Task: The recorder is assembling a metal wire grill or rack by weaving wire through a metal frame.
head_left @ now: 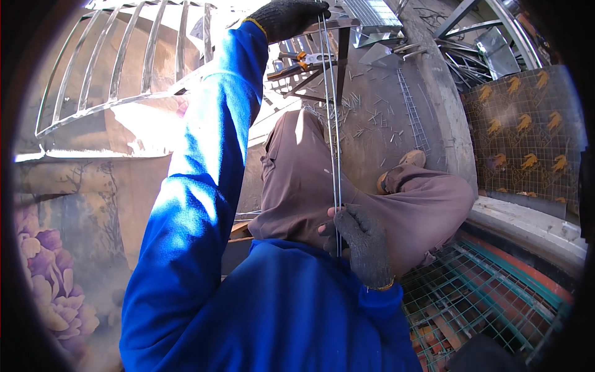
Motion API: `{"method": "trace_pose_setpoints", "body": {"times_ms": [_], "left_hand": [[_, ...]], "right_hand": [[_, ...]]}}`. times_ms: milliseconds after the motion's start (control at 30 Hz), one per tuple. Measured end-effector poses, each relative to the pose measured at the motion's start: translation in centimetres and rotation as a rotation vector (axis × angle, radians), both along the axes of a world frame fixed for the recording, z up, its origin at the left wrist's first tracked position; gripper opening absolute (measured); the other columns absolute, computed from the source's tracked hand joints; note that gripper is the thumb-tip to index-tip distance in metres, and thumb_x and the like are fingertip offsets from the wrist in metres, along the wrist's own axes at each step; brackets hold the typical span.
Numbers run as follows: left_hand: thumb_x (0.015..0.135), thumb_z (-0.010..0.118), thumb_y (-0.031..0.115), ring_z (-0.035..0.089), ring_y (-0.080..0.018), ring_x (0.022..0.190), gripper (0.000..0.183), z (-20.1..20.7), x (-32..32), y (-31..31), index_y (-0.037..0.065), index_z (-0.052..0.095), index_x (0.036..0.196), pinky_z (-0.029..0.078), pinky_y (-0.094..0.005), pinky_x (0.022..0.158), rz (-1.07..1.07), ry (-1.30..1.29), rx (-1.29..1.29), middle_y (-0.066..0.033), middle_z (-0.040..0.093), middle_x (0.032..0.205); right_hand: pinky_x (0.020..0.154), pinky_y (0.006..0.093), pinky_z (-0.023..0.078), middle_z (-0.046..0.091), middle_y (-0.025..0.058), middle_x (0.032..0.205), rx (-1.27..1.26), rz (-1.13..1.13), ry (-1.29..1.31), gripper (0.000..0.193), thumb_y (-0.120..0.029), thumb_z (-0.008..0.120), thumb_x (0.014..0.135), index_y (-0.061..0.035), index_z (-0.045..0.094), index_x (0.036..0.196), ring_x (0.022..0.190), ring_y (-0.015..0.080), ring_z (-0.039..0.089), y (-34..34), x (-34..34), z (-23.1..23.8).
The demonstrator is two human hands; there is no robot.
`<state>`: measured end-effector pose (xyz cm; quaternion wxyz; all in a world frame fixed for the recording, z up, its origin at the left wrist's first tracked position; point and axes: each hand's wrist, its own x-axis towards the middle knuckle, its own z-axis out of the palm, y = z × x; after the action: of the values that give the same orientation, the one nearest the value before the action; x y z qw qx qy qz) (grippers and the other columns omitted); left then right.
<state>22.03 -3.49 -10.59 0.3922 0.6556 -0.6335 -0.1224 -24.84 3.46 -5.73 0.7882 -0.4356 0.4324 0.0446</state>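
Two long thin metal wires (334,139) run side by side from the top of the view down toward my lap. My left hand (286,18), in a dark glove with a yellow cuff edge, is stretched far forward and closed around their far end. Close to my body, my right hand (364,239), gloved the same way with bare fingertips, grips the near end. Just below my left hand lies a pair of pliers (307,59) with orange and black handles, on a small metal stand (343,62). Another dark-handled tool (282,73) lies beside it.
Short cut wire pieces (372,118) litter the floor, near a narrow wire lattice strip (412,115). A curved barred metal frame (114,59) stands far left. Metal scraps (496,53) and a patterned board (527,136) are at right. Green wire mesh (483,297) lies at lower right.
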Motion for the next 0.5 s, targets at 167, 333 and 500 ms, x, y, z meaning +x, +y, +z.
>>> {"method": "trace_pose_setpoints", "body": {"times_ms": [167, 333, 500], "left_hand": [[0.097, 0.065, 0.009, 0.067, -0.0167, 0.091, 0.026, -0.2, -1.1, -0.4, -0.003, 0.067, 0.12, 0.057, -0.0254, 0.077, 0.067, 1.224, 0.153, -0.0092, 0.071, 0.105], [0.1, 0.059, 0.005, 0.067, -0.0182, 0.1, 0.021, -2.2, 1.1, 1.0, -0.004, 0.066, 0.117, 0.056, -0.0268, 0.085, -0.219, 0.972, -0.011, -0.0122, 0.071, 0.109], [0.1, 0.057, 0.005, 0.067, -0.0194, 0.107, 0.025, -0.7, 0.0, 0.4, -0.004, 0.065, 0.121, 0.055, -0.029, 0.094, -0.032, 0.793, 0.102, -0.0114, 0.071, 0.112]], "right_hand": [[0.06, 0.0241, 0.053, 0.073, 0.0107, 0.093, 0.011, -0.001, -0.03, 0.028, -0.024, 0.063, 0.101, -0.0016, 0.064, 0.118, 0.071, 0.0137, 0.068, 0.1, -0.2, -0.3], [0.06, 0.024, 0.054, 0.074, 0.0104, 0.094, -0.026, 0.031, -0.037, 0.027, -0.024, 0.064, 0.101, -0.0018, 0.064, 0.116, 0.071, 0.0131, 0.068, 0.3, 0.1, -0.7], [0.06, 0.0233, 0.052, 0.075, 0.0116, 0.089, -0.101, 0.007, -0.027, 0.022, -0.021, 0.065, 0.101, 0.0005, 0.066, 0.107, 0.07, 0.0073, 0.067, 0.3, 0.2, -0.8]]}}
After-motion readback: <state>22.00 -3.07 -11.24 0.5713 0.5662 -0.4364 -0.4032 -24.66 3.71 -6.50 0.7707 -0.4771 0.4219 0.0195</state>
